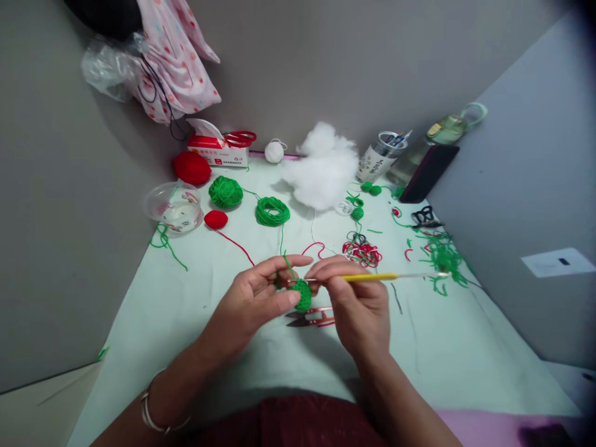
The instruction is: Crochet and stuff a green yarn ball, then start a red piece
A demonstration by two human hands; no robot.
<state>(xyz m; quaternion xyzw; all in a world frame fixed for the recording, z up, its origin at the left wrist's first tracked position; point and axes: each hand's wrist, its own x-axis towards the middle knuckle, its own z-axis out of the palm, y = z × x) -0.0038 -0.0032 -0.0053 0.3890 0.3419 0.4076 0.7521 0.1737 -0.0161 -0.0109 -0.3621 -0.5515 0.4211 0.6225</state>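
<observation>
A small green crocheted piece [303,295] is pinched by my left hand [261,292], thumb in front. Green yarn [282,239] runs over the left fingers, up to a loose green coil [273,212]. My right hand [356,304] closes around a crochet hook [372,277] with a yellow grip. Its tip meets the upper edge of the green piece; whether it passes through a stitch I cannot tell. Just beneath the hands lie thread snips [311,318] with orange handles, partly hidden by the right hand.
Behind stand a tissue box [218,152] with red scissors [239,138], white stuffing [323,167], a pen cup [379,158], a bottle [442,130] and a leaning phone [429,174]. Red yarn [192,167], a green ball [226,192] and a plastic bowl [177,208] are left; green scraps [444,254] lie right.
</observation>
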